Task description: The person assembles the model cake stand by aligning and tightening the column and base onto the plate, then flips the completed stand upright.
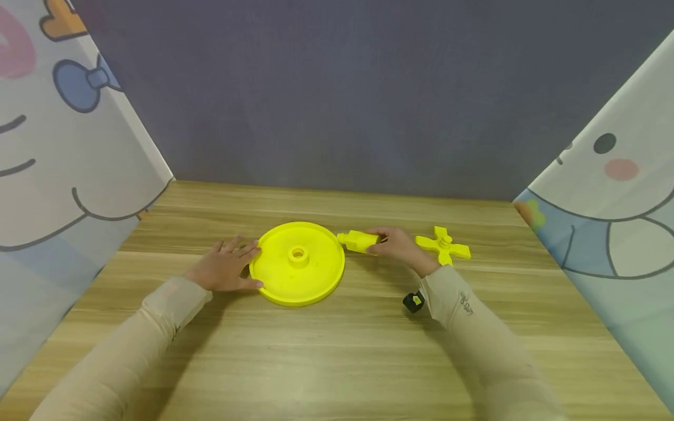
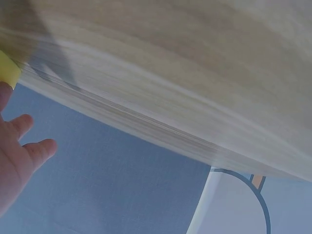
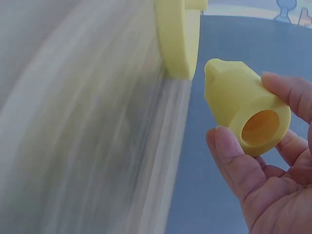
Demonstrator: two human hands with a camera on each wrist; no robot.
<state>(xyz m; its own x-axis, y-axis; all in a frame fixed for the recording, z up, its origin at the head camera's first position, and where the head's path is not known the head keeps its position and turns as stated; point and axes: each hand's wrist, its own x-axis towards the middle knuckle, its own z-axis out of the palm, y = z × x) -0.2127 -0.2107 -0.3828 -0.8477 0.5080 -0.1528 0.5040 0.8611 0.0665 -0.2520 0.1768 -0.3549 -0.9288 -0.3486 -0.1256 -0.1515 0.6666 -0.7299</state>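
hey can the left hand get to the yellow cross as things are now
Probably not easily: the disc and the right hand, gripping the hollow piece, lie between the left hand and the cross.

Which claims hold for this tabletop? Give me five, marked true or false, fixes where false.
1. The right hand grips a yellow bottle-shaped piece. True.
2. The yellow disc has a raised socket at its middle. True.
3. The left hand is lifted well away from the disc. False: it touches the disc's edge.
4. The four-armed cross sits on the disc. False: it lies on the table, to the right of the disc.
5. The bottle-shaped piece has a round opening at one end. True.
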